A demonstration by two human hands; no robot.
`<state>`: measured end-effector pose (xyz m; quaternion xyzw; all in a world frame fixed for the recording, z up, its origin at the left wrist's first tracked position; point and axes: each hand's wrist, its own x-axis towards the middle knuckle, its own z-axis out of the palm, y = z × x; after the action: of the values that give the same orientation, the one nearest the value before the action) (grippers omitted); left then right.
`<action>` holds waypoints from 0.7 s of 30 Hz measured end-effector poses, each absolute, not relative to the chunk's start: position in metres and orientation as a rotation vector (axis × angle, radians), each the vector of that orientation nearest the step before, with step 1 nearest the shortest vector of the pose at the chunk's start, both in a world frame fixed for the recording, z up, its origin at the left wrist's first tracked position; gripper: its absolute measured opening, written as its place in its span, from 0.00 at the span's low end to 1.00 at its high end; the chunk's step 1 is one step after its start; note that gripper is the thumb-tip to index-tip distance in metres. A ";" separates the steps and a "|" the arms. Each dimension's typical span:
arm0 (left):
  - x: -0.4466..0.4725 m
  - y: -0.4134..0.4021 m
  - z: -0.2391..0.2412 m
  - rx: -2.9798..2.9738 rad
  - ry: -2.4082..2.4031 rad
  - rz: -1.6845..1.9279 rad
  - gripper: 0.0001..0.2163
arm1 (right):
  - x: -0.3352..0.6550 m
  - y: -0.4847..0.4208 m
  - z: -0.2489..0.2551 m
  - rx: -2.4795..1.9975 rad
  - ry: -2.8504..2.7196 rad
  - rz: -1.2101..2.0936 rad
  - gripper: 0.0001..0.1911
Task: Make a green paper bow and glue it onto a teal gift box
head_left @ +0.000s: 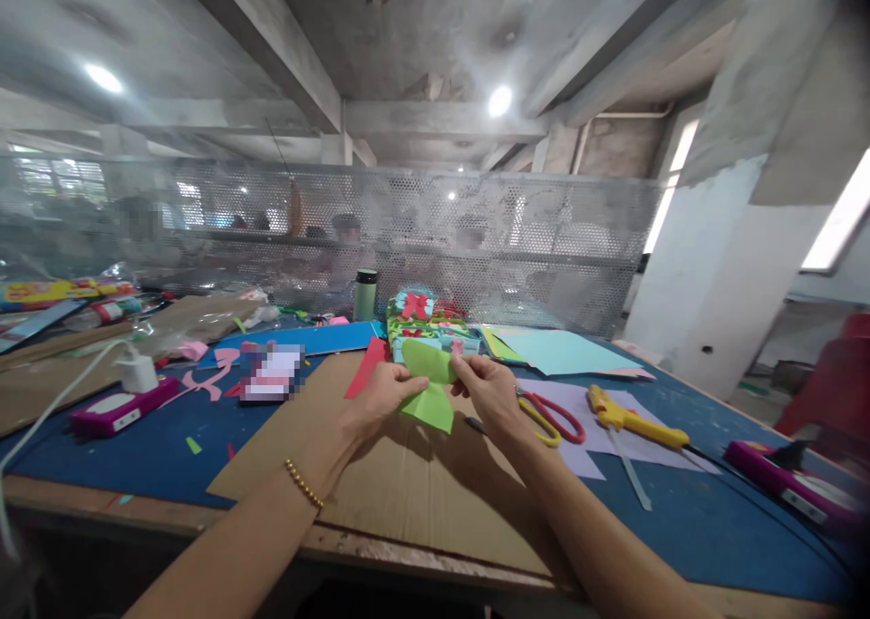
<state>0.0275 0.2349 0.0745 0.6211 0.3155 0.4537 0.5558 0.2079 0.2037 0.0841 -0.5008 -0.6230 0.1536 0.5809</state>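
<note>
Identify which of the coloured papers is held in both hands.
The bright green paper, pinched between the left hand and the right hand; the red piece, lilac paper and pale blue sheet lie unheld.

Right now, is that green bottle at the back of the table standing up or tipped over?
Standing up: the green bottle has its dark lid at the top, and its sides run nearly straight up and down.

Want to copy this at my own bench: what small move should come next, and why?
Perhaps lower the green paper onto the cardboard and press it flat: the left hand and right hand pinch it above that surface, and it looks bent.
</note>
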 end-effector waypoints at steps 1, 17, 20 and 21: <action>0.028 0.235 0.074 1.483 0.754 1.068 0.16 | 0.208 0.203 0.085 -1.175 -1.463 0.311 0.17; 0.030 0.234 0.064 1.659 0.660 0.953 0.10 | 0.206 0.198 0.086 -1.288 -2.024 -0.289 0.18; 0.030 0.235 0.063 1.688 0.640 0.953 0.10 | 0.206 0.198 0.088 -1.280 -2.027 -0.263 0.18; 0.030 0.235 0.063 1.689 0.636 0.946 0.10 | 0.206 0.198 0.088 -1.274 -2.026 -0.256 0.18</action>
<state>0.0302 0.2353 0.0629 0.7057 0.2658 0.3955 0.5243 0.2065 0.1980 0.0876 -0.4942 -0.7855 -0.0992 0.3591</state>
